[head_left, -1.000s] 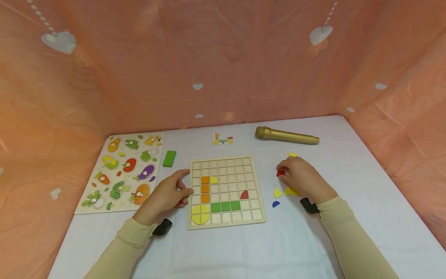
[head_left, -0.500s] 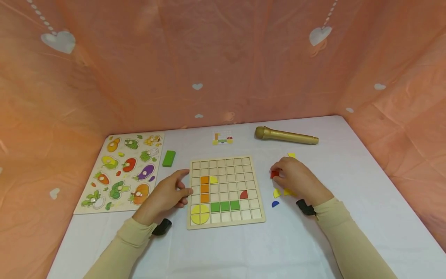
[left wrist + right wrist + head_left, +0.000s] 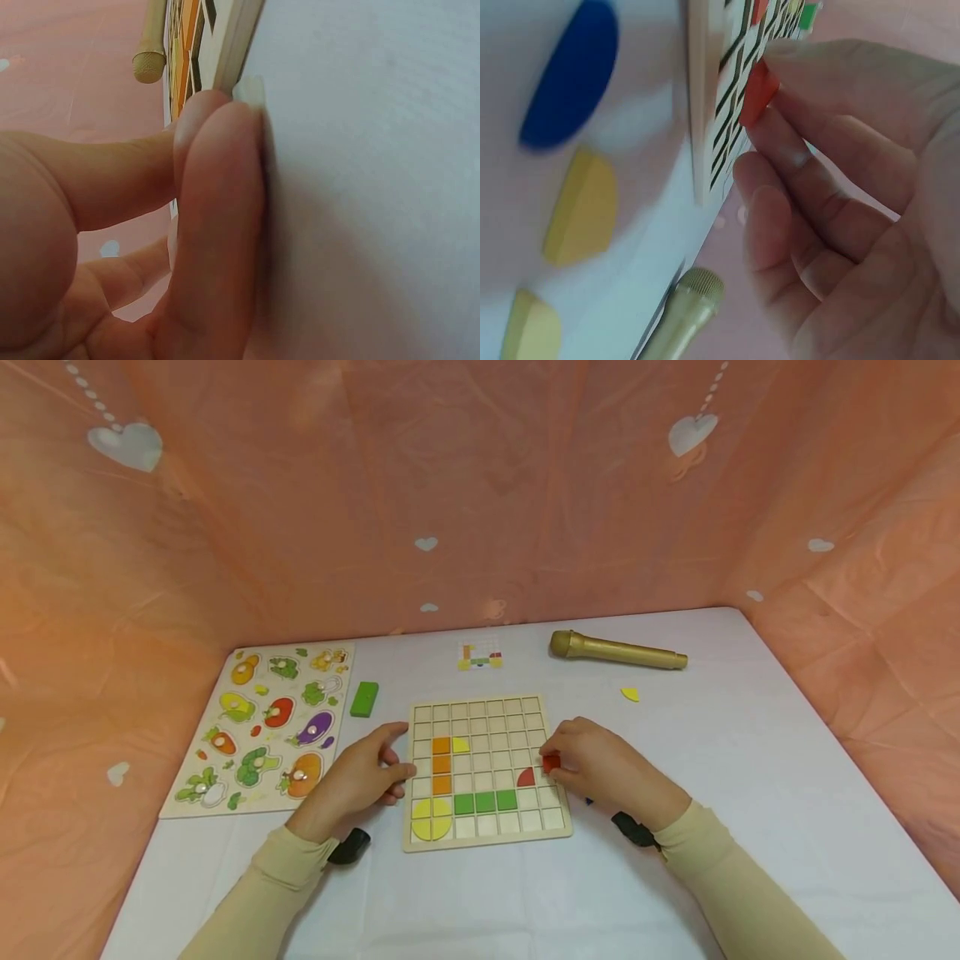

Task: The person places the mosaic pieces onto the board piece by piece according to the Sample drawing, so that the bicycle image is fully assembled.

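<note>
My right hand [image 3: 600, 768] pinches a small red puzzle piece [image 3: 551, 763] between thumb and fingers over the right edge of a wooden grid board [image 3: 487, 845]. The piece's full outline is covered by the fingers. My left hand [image 3: 367, 768] touches the board's left edge with thumb and index finger held apart. Set in the grid are orange squares [image 3: 441, 764], green squares [image 3: 486, 801], a yellow circle of quarter pieces [image 3: 422, 821], a yellow quarter [image 3: 460, 745] and a red quarter [image 3: 526, 777]. A blue half-round piece [image 3: 574, 79] and yellow pieces [image 3: 585, 210] lie near the right hand.
Beyond the board lies a small pattern card [image 3: 480, 655]. A gold microphone [image 3: 618, 651] is at the back right, with a yellow piece [image 3: 630, 694] nearer. On the left are a green block [image 3: 364, 699] and a vegetable puzzle board [image 3: 258, 727].
The right hand has carried the red piece leftward and nearer, from beside the loose pieces to the board's right edge. My left hand has stayed in place.
</note>
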Demonstrator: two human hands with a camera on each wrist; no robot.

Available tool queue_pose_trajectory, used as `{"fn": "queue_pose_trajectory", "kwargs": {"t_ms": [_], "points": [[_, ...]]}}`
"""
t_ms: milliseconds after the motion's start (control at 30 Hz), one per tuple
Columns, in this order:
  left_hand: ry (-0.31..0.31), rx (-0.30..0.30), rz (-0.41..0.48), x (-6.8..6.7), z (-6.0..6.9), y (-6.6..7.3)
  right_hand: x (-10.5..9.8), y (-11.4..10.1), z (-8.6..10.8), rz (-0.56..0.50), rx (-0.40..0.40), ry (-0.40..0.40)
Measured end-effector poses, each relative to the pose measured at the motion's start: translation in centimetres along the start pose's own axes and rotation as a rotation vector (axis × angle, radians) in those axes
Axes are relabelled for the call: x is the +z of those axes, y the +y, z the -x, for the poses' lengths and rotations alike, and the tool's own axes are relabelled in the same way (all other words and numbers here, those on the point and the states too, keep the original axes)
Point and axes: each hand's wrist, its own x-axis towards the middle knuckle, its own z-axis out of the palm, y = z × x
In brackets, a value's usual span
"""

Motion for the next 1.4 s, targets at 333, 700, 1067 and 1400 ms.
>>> {"fn": "queue_pose_trajectory", "kwargs": {"t_ms": [333,700,1067,1400], "points": [[-0.003,0.014,-0.023,0.0,0.0,0.0,0.9,-0.8,0.0,-0.009,-0.021,-0.004],[-0.002,0.0,-0.002,0.1,0.1,0.0,1.4,-0.9,0.1,0.01,-0.022,-0.001],[-0.012,-0.02,0.026,0.0,-0.1,0.0,1.6,-0.8,0.1,0.003,-0.03,0.011],[-0.012,0.001,0.0,-0.1,-0.1,-0.1,1.4,-1.0,0.0,0.015,-0.003,-0.023]]}}
